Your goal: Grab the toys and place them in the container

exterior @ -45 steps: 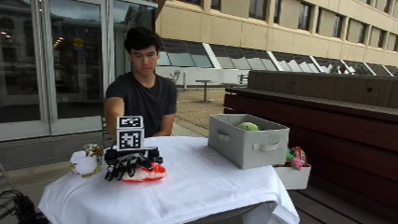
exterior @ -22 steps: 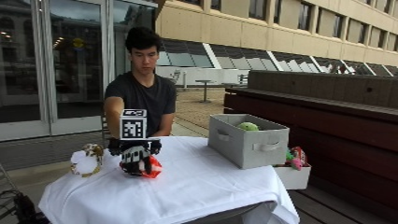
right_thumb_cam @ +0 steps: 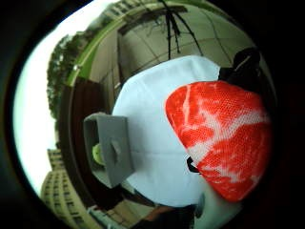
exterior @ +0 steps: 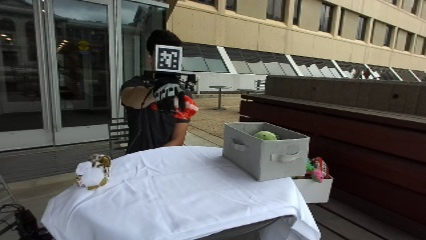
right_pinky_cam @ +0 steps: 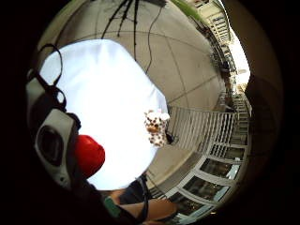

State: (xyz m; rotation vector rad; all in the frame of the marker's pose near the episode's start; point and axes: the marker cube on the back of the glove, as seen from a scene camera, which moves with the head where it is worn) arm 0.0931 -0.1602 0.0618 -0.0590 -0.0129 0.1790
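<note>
My gloved right hand is raised high above the table, gripping a red and white marbled soft toy. That toy fills much of the thumb side palm view and shows as a red edge in the little finger side view. A grey fabric container stands on the right part of the white tablecloth, with a green toy inside it. A white spotted plush toy sits at the table's left edge, also visible from above as the spotted plush.
A small white box holding pink and green toys sits beside the table on the right, against a dark wooden bench. Glass doors stand behind the person. A tripod's legs stand on the paving beyond the table.
My hand has lifted the red toy from the tablecloth near the spotted plush up to head height. The outside camera has also shifted.
</note>
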